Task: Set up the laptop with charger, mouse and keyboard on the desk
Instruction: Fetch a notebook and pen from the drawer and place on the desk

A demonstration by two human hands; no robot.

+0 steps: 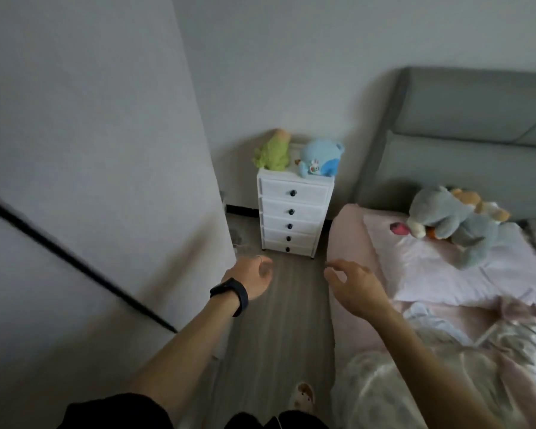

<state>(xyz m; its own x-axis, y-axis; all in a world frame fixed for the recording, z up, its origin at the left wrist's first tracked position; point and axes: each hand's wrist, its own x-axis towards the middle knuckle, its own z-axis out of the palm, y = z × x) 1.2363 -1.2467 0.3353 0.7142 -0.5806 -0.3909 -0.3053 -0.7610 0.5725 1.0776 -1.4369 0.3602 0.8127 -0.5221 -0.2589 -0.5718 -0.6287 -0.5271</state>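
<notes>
Standing in the gap between a white wall (90,150) on my left and the bed (350,236) on my right, looking down along grey wood floor (276,320).

Both arms out in front, over the floor.
- Left hand (251,278): palm turned inward, fingers loosely curled, holding nothing. Dark band (231,294) on the wrist, thin ring (259,259) on one finger.
- Right hand (353,286): back of hand up, fingers loosely bent and slightly spread, holding nothing. It hangs at the bed's near edge; contact with the sheet not clear.
- The hands are apart from each other, at about the same height in view.

Laptop and its gear: cannot tell where they are from this view.

Ahead, against the far wall: a white chest (304,209) of five drawers with dark knobs. On top, a green plush (273,153) and a blue plush (321,159) side by side.

Bed: grey padded headboard (477,134), pale pillow (440,267) with a grey plush (446,224) lying on it, a rumpled quilt (430,382) nearer me.

A dark diagonal line (75,261) crosses the left wall; too blurred to identify. One patterned slipper (302,396) shows on the floor at the bottom of view.
</notes>
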